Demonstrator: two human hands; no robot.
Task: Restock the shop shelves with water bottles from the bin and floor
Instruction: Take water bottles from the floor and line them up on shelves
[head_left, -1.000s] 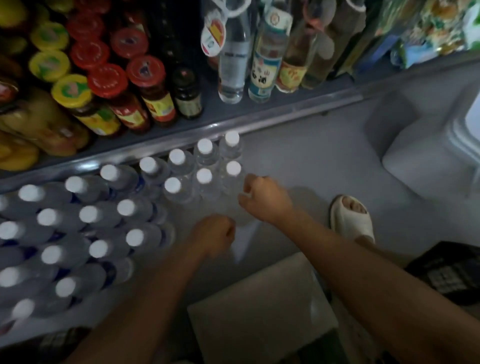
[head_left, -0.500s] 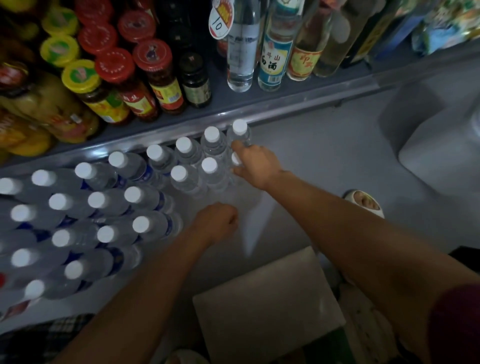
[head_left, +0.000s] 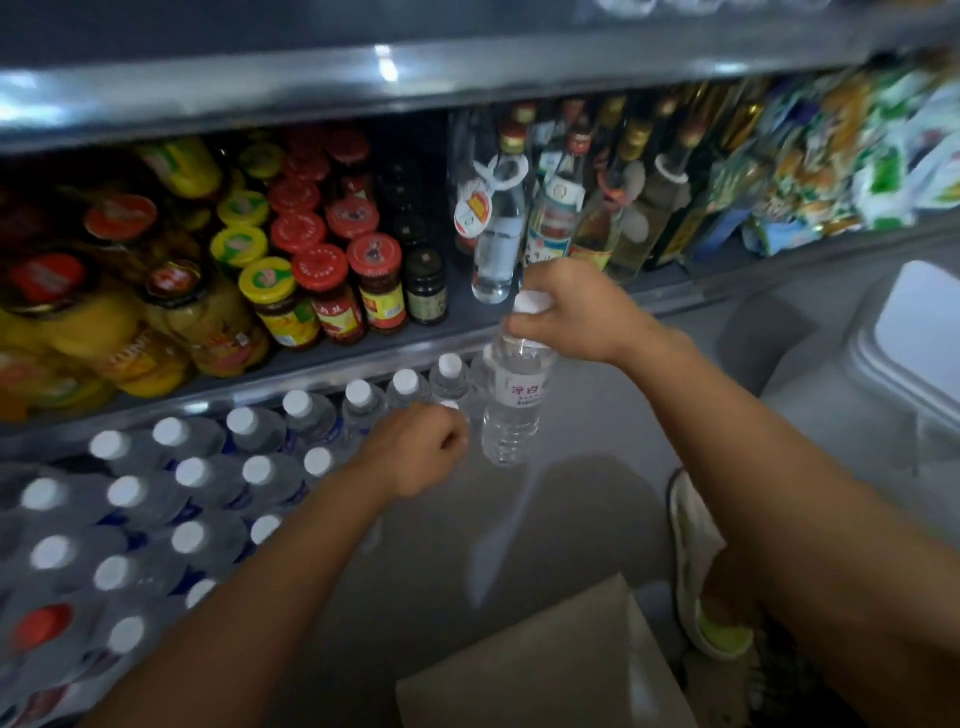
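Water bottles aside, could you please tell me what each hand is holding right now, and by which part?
The right hand grips a water bottle by its neck, just under the white cap. The left hand is curled; whether it holds anything cannot be told.

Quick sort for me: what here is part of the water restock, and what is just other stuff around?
Job:
right hand holding a water bottle by its neck
left hand, on a cap
capped bottles on the bottom shelf

Not the job:
sauce jars
glass liquor bottles
snack packets
cardboard box
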